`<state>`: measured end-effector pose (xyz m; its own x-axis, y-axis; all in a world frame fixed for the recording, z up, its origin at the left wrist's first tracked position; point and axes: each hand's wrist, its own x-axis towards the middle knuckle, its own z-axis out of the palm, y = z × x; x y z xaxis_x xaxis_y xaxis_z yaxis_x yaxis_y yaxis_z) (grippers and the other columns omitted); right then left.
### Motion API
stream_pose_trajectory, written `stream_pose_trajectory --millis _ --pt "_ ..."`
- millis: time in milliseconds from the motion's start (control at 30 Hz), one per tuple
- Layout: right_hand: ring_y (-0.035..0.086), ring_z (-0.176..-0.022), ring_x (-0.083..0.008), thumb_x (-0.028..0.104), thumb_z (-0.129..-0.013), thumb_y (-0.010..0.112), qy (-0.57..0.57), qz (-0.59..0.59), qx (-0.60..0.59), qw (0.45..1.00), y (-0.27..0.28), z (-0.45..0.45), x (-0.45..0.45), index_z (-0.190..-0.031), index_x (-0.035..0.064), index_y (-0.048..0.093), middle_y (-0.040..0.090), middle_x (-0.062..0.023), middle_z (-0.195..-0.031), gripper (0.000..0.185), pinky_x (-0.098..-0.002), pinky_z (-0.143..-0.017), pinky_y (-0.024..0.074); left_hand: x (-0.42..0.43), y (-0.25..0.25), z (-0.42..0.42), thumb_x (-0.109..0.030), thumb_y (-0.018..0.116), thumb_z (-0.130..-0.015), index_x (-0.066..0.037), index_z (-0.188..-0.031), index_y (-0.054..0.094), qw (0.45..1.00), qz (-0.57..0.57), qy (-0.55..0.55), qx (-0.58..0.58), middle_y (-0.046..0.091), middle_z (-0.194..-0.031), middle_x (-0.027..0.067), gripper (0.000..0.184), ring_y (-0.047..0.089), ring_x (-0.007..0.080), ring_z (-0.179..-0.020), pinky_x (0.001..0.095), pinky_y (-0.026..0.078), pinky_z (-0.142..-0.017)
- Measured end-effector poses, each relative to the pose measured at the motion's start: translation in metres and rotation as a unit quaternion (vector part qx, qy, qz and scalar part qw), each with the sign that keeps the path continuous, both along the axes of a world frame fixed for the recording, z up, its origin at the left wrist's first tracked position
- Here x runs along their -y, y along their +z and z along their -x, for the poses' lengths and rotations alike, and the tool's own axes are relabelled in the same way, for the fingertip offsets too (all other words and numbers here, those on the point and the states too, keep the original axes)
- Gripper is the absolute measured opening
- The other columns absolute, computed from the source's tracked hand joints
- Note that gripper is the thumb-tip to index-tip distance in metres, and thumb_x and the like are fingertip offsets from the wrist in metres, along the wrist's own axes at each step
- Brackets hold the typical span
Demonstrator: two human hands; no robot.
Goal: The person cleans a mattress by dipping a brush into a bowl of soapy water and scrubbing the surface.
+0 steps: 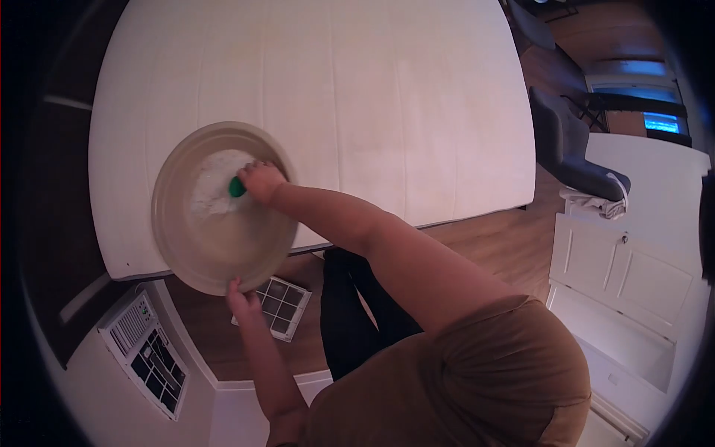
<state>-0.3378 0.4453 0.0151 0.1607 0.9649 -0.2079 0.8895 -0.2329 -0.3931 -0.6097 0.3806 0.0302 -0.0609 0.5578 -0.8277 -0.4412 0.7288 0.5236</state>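
A round beige basin [223, 261] rests at the near left edge of a white mattress [417, 112], partly over the edge. White suds or foam [212, 182] lie inside it, in its upper part. My right hand [262, 181] reaches into the basin with its fingers closed round a small green object [237, 186], close to the foam. At the basin's near rim, my left hand [240, 294] grips the edge, with a finger over the rim and the rest below it.
A white framed grille [296, 311] lies on the wooden floor [491, 242] below the basin. A white wall unit [149, 354] is at the lower left. On the right are a grey chair [570, 145] and a white door [618, 268].
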Motion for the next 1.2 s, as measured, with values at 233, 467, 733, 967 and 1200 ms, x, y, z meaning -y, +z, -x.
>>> stream_pose_trajectory --millis 233,467,733,967,1200 --pt "0.054 -0.110 -0.0307 0.011 -0.084 0.051 0.010 0.122 -0.012 0.992 -0.012 0.009 0.081 -0.111 0.0052 0.053 0.056 -0.0151 -0.114 0.028 -0.0428 -0.090 0.0454 0.044 0.023 -0.031 -0.001 0.063 -0.073 -0.003 -0.130 0.040 0.999 0.027 -0.033 -0.024 0.049 -0.123 0.0142 0.062 0.053 0.0289 -0.110 0.0455 0.047 -0.092" --pt "0.055 -0.104 -0.0323 0.007 -0.075 0.056 0.020 0.011 -0.045 0.999 0.025 -0.039 0.115 -0.110 0.0049 0.053 0.055 -0.0145 -0.107 0.035 -0.0402 -0.086 0.0466 0.059 0.047 -0.069 0.001 0.061 -0.076 -0.001 -0.133 0.037 0.995 0.012 -0.090 -0.029 0.048 -0.127 0.0140 0.062 0.053 0.0280 -0.112 0.0433 0.047 -0.093" --pt "0.054 -0.097 -0.0342 0.002 -0.068 0.062 -0.024 -0.071 0.006 0.997 0.067 -0.133 0.115 -0.110 0.0060 0.053 0.056 -0.0151 -0.101 0.043 -0.0417 -0.083 0.0448 0.053 0.016 -0.124 0.003 0.061 -0.074 -0.005 -0.127 0.044 0.993 -0.050 -0.100 -0.037 0.054 -0.117 0.0113 0.056 0.057 0.0262 -0.107 0.0450 0.051 -0.087" --pt "0.053 -0.096 -0.0358 -0.001 -0.070 0.064 -0.190 -0.257 -0.087 0.944 0.050 -0.236 0.152 -0.119 0.0053 0.050 0.056 -0.0162 -0.102 0.051 -0.0438 -0.083 0.0440 0.004 -0.015 -0.177 0.003 0.062 -0.074 -0.003 -0.124 0.046 0.994 -0.075 -0.064 -0.051 0.055 -0.115 0.0095 0.053 0.057 0.0236 -0.104 0.0417 0.050 -0.088" --pt "0.053 -0.093 -0.0343 0.003 -0.076 0.059 -0.164 -0.160 -0.022 0.973 -0.067 -0.256 0.174 -0.128 0.0068 0.046 0.054 -0.0160 -0.102 0.054 -0.0429 -0.083 0.0430 -0.056 -0.044 -0.206 0.002 0.061 -0.077 -0.002 -0.123 0.047 0.991 -0.126 -0.011 -0.033 0.055 -0.117 0.0093 0.049 0.057 0.0229 -0.105 0.0398 0.051 -0.089"
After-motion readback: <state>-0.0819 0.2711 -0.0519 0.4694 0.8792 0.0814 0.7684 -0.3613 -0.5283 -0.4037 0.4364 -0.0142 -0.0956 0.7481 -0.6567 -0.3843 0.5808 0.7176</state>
